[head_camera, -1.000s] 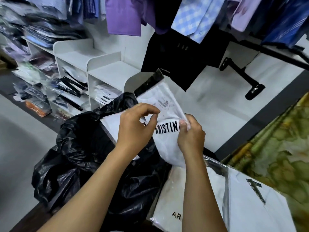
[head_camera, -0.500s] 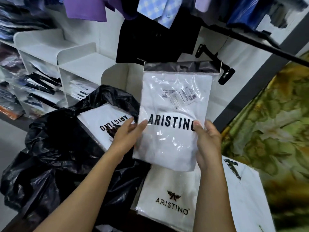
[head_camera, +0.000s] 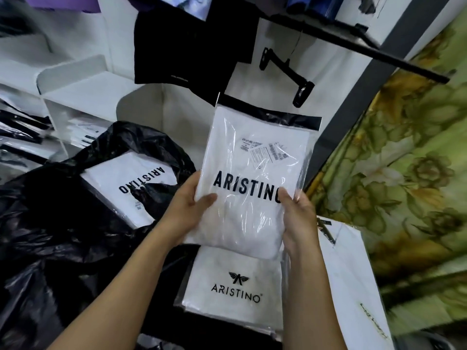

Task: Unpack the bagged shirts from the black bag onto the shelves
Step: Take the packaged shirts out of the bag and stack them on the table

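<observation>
We are seeing the bagged shirt [head_camera: 252, 178] wrapped in clear, glossy plastic film over matt white cloth; paper labels [head_camera: 265, 150] are lying under that film; the black bag [head_camera: 50, 223] is showing thin, crinkled, shiny plastic; the shelves [head_camera: 96, 89] are looking smooth and matt white; the flowered cloth [head_camera: 404, 173] is giving off a soft sheen; the rail [head_camera: 379, 53] is looking like matt black metal.

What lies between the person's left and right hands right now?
In the head view, a clear-bagged white ARISTINO shirt fills the gap: the left hand grips its lower left edge, the right hand its lower right edge.
</observation>
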